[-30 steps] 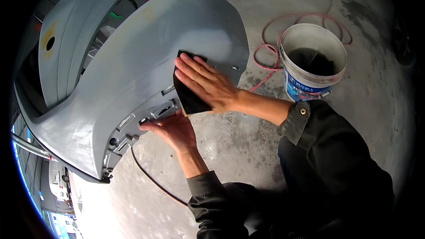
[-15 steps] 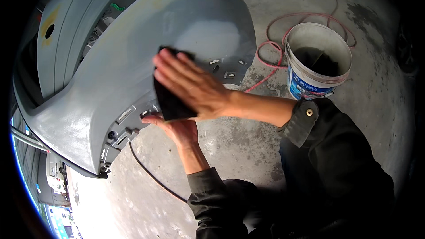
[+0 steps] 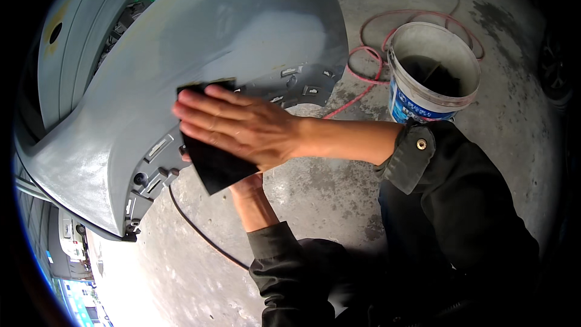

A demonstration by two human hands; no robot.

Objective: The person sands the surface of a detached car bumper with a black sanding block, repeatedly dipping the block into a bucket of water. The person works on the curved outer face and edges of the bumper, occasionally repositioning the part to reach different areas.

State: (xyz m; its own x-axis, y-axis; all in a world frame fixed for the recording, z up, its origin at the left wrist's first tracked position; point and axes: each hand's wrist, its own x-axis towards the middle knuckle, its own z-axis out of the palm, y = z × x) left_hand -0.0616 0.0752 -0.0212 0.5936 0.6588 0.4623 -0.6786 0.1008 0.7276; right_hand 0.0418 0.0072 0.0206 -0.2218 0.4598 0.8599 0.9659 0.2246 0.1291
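A grey car bumper [image 3: 151, 85] with pale sanded-looking patches fills the upper left and centre. My right hand [image 3: 242, 124] lies with fingers stretched over a black sheet of sandpaper [image 3: 215, 166], pressing it to the bumper's surface near the slotted lower edge. One corner of the sheet hangs past that edge. Below it, my left hand [image 3: 247, 186] reaches to the bumper's edge, its thumb tip showing beside the sheet. Most of the left hand is hidden behind the sandpaper, with its fingers under the edge.
A white bucket [image 3: 402, 45] with dark water and black pieces in it stands at the right. A red hose [image 3: 363, 88] loops on the concrete floor [image 3: 327, 200] beside it. Another grey panel [image 3: 66, 85] is at far left. A dark cable [image 3: 193, 227] runs below the bumper.
My right hand and the sandpaper have slid left and downward across the bumper, covering more of my left hand. The whole view has shifted slightly.
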